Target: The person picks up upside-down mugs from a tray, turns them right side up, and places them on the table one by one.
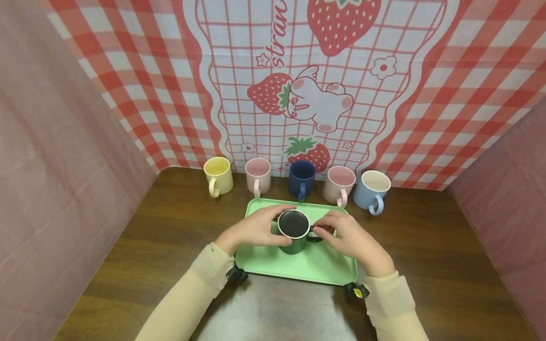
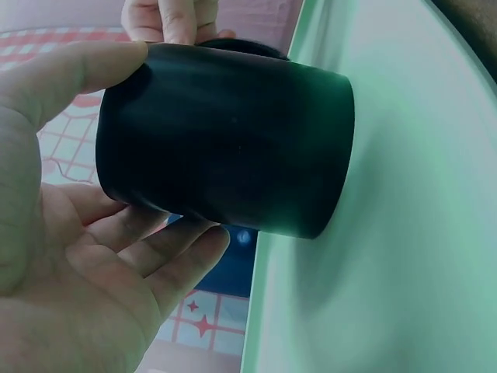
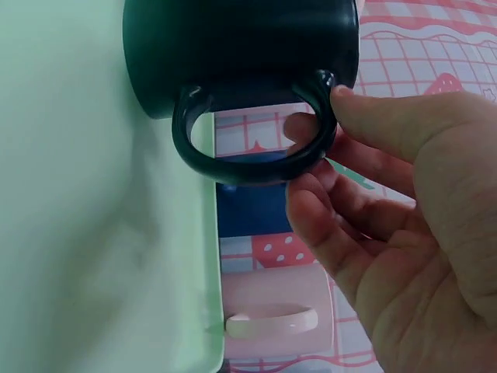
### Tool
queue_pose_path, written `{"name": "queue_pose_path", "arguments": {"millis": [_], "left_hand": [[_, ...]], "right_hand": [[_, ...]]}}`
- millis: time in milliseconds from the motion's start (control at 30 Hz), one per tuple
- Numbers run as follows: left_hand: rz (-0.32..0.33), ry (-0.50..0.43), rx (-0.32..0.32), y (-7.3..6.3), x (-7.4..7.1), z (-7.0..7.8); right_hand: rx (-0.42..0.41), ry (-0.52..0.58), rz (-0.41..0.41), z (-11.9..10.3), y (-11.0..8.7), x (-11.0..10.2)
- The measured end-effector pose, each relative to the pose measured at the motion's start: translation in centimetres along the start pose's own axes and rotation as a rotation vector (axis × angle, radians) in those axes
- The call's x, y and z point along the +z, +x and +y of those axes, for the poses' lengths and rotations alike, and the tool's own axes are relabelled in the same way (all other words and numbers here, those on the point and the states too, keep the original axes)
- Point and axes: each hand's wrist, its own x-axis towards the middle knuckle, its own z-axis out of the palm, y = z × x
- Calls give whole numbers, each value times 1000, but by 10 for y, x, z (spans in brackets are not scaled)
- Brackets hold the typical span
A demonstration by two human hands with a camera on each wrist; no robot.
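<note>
A dark green mug (image 1: 292,245) with a black inside and white rim is upright over the middle of the light green tray (image 1: 264,263). Whether its base touches the tray is hard to tell. My left hand (image 1: 259,228) holds the mug's body near the rim, thumb on the near side and fingers round the far side, as the left wrist view shows. On the other side, my right hand (image 1: 347,237) pinches the upper part of the mug's handle (image 3: 252,169), which points right. Part of the handle's top is covered by the fingertips.
Behind the tray stands a row of mugs: yellow (image 1: 222,182), pink (image 1: 259,182), navy blue (image 1: 298,182), another pink (image 1: 334,189) and light blue (image 1: 364,196). A red-and-white strawberry cloth (image 1: 273,137) hangs behind them. Wooden table (image 1: 170,227) surrounds the tray.
</note>
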Motion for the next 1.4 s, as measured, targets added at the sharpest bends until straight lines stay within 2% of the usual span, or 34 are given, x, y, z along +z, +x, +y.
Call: {"name": "queue_pose_path", "arguments": {"millis": [133,267,400,600,800,900,1100,1267,1400], "left_hand": [[0,1,-3,0,-1,0],[-7,-2,-7,0,-1,0],[-5,-9,-19,1,-1,2],[5,-8,-28,1,-2,3],[17,1,-47,1,-1,5],[39,-3,-62,0,0,5],[105,-44,-73,1,1,6],[190,-159,-57,-1,-3,13],[254,-273,-28,-1,-8,18]], "right_hand": [[-19,4,-34,-2,-1,-1],[-2,14,-52,-4,0,-1],[-10,-49,-53,-7,1,1],[-76,-191,29,-11,4,7],[-84,-261,77,-17,4,10],[-111,-298,114,-17,4,11],[-224,-339,231,-13,3,9],[-279,-338,315,-13,4,3],[-280,-312,373,-14,4,0]]}}
